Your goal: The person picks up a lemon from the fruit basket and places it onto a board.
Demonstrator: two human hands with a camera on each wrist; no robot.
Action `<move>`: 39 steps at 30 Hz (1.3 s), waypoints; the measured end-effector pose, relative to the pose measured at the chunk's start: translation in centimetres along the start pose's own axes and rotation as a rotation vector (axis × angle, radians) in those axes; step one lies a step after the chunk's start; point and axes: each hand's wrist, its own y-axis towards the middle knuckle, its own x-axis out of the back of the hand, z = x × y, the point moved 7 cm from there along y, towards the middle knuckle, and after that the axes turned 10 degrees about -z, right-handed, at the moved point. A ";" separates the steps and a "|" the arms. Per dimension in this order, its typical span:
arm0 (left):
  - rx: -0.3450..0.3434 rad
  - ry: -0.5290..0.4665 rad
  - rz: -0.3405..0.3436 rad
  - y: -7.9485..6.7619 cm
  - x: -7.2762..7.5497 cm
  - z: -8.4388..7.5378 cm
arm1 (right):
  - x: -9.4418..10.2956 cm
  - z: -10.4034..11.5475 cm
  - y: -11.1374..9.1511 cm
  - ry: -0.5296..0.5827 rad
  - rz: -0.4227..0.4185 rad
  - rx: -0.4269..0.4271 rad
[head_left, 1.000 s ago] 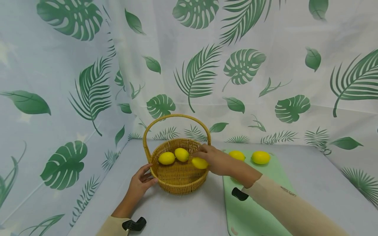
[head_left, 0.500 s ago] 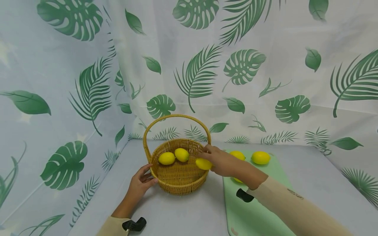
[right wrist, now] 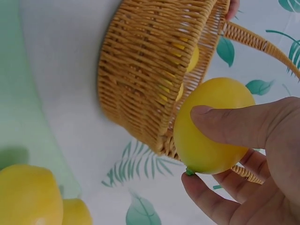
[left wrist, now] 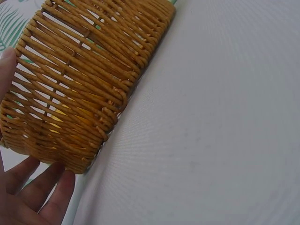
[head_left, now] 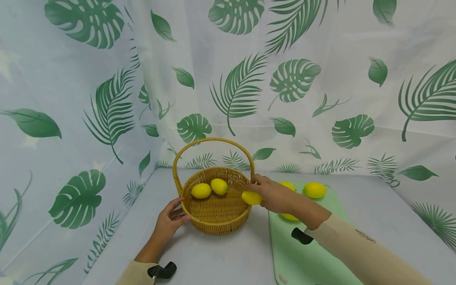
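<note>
Pinched between thumb and fingers of the right hand (head_left: 276, 194), 1 lemon (head_left: 251, 197) is at the right rim of the wicker basket (head_left: 219, 228), best kept clear of that edge while the left hand (head_left: 170, 219), fingers relaxed, steadies the basket's left side.

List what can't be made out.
- Head view: the board's front lemon, partly hidden by the right forearm.
- Head view: print on the right sleeve, too small to read.
- Left wrist view: thumb of the left grip, cut off by the left edge.
- Right wrist view: lemons inside, mostly hidden by the basket.
- Right wrist view: corner lemon, cut off by left and bottom edges.
</note>
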 end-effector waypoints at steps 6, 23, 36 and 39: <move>-0.029 0.013 -0.015 0.3 0.2 0.9 | 0.2 -0.4 -0.5 0.013 -0.007 0.008; -0.022 0.031 -0.025 0.4 0.2 1.3 | 0.9 -1.3 -1.2 0.003 -0.020 -0.001; -0.001 0.005 -0.015 0.4 0.2 1.3 | 1.1 -3.0 -2.6 -0.012 -0.021 -0.040; 0.021 0.000 0.000 0.2 0.0 0.8 | 1.1 -3.5 -2.9 -0.003 -0.022 -0.040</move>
